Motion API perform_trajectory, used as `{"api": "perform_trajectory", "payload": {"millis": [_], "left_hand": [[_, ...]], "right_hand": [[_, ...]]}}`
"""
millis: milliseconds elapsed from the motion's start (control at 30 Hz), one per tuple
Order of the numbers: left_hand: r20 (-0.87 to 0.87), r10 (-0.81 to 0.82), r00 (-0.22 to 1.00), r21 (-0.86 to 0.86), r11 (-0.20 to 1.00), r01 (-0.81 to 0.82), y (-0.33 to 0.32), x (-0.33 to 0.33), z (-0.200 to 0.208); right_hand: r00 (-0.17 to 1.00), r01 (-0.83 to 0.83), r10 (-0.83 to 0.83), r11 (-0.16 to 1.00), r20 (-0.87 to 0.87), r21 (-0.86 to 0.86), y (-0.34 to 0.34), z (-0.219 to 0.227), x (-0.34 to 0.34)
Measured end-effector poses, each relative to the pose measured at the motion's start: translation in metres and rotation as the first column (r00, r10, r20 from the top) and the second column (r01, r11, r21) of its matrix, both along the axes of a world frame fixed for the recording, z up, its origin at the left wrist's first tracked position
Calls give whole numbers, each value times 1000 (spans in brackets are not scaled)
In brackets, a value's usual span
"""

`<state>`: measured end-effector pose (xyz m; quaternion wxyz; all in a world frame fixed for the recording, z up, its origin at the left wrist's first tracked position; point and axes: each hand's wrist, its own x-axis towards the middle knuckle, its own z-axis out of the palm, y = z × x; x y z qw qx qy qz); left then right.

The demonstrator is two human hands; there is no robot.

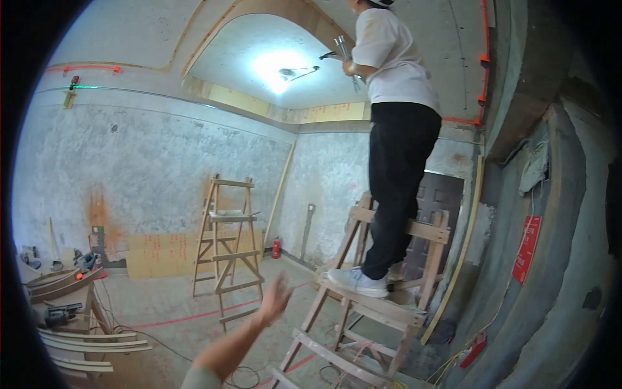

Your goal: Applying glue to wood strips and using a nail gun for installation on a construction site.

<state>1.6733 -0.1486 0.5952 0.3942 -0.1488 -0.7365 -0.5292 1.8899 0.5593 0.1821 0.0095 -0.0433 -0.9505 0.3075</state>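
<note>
My left hand reaches up and forward from the lower edge on a bare forearm. Its fingers look stretched out, a little blurred, and nothing shows in them. It hangs in front of the floor, between two wooden step stands. Nearest on its right is the stand on which a co-worker in a white top and black trousers is standing. The co-worker's hand holds a bundle of shiny metal rods and a dark hammer-like tool. My right hand is out of view.
Another wooden step stand stands farther back, near a red fire extinguisher. At left, curved boards, strips and a dark power tool lie on a bench. Cables trail over the floor. A lamp lights the ceiling recess.
</note>
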Motion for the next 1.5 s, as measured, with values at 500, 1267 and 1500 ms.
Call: {"api": "perform_trajectory", "payload": {"millis": [500,1267,1500], "left_hand": [[-334,-292,896,-340,924,174,34,115,263],[-522,-63,851,-236,969,-73,19,96,467],[-631,135,764,-124,955,-271,68,151,563]], "right_hand": [[962,198,-183,978,205,-58,-90,-37,130],[797,328,-161,924,582,-194,-215,-120,191],[820,348,-152,897,552,-271,-238,-163,180]]}}
